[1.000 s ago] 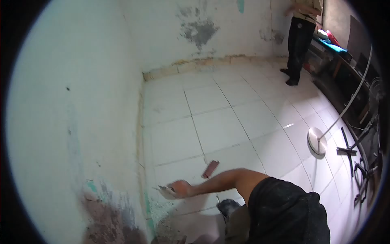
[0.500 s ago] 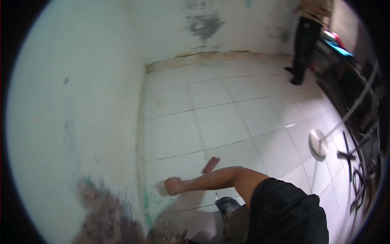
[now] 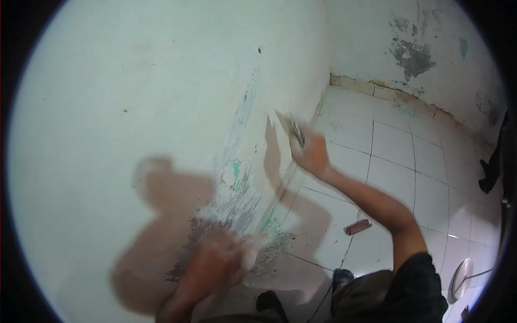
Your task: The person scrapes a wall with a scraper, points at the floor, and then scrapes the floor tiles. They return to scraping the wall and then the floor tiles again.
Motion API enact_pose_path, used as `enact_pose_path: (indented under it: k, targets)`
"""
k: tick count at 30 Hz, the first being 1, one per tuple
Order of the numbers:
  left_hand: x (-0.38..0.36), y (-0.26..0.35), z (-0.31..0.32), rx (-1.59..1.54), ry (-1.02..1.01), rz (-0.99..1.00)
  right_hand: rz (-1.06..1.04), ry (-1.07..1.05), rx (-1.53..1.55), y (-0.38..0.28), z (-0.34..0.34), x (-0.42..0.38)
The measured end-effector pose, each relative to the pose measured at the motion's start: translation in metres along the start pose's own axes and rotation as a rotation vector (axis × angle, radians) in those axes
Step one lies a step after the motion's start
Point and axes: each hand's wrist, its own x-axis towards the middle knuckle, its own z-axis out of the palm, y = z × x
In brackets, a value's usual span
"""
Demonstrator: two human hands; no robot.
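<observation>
My right hand (image 3: pixel 312 153) is raised beside the wall's lower part, its fingers closed around what looks like a scraper (image 3: pixel 288 125) with a flat, thin blade pointing up and left. Motion blurs the blade's details. Lower down, my left hand (image 3: pixel 218 261) is in front of a rough scraped patch (image 3: pixel 239 207) showing grey, white and green. Its fingers look curled, with something pale at their tips that is too smeared to name. Whether that hand touches the wall (image 3: pixel 134 97) cannot be made out.
A reddish-brown block (image 3: pixel 357 226) lies on the white tiled floor (image 3: pixel 393 177). Crumbs of debris (image 3: pixel 274 247) gather at the wall's foot. A round stand base (image 3: pixel 462 280) is at lower right. Another person's dark shoe (image 3: pixel 487 175) shows at the right edge.
The view has swung left towards the wall. My right hand has risen from low by the floor, and the scraper now shows in it. My left hand has come clearly into view.
</observation>
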Motion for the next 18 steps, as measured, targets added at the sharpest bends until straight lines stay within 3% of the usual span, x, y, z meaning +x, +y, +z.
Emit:
enact_pose_path:
  k: [1, 2, 3, 4, 6, 7, 8, 9, 10, 11, 13, 15, 17, 18]
  targets:
    - [0.008, 0.002, -0.017, -0.065, 0.16, 0.018, -0.165, 0.098, 0.042, 0.004, 0.007, 0.029]
    - [0.017, 0.004, -0.035, -0.132, 0.321, 0.038, 0.067, -0.163, -0.062, 0.007, 0.009, 0.062]
    - [0.026, 0.011, -0.056, -0.046, 0.356, 0.043, 0.299, -0.424, -0.162, 0.005, 0.008, 0.083]
    - [0.036, 0.017, -0.075, 0.038, 0.388, 0.052, 0.314, -0.415, -0.158, -0.003, 0.009, 0.085]
    - [0.062, 0.001, -0.104, 0.213, 0.7, 0.092, 0.236, -0.263, 0.04, -0.023, 0.014, 0.088]
    - [0.075, 0.013, -0.128, 0.087, 0.745, -0.112, 0.154, -0.193, 0.063, -0.017, 0.025, 0.069]
    - [0.083, 0.01, -0.148, 0.032, 0.818, -0.073, 0.11, -0.259, -0.034, -0.016, 0.033, 0.053]
    - [0.088, 0.009, -0.164, -0.184, 0.871, -0.074, 0.314, -0.318, 0.062, -0.043, 0.034, 0.039]
    - [0.099, -0.002, -0.17, -0.177, 1.051, 0.062, 0.225, -0.25, 0.194, -0.062, 0.032, 0.014]
    - [0.097, 0.0, -0.176, -0.125, 1.167, 0.038, 0.105, -0.191, 0.081, -0.082, 0.034, -0.009]
    - [0.091, 0.001, -0.173, -0.179, 1.309, 0.05, 0.021, -0.283, 0.018, -0.106, 0.027, -0.027]
    - [0.077, 0.002, -0.159, -0.272, 1.23, 0.037, -0.199, -0.365, 0.081, -0.115, 0.029, -0.038]
    - [0.076, -0.006, -0.152, -0.362, 1.159, 0.023, -0.15, -0.332, 0.033, -0.118, 0.038, -0.037]
    - [0.079, -0.012, -0.15, -0.36, 1.043, 0.164, -0.09, -0.307, 0.008, -0.122, 0.043, -0.041]
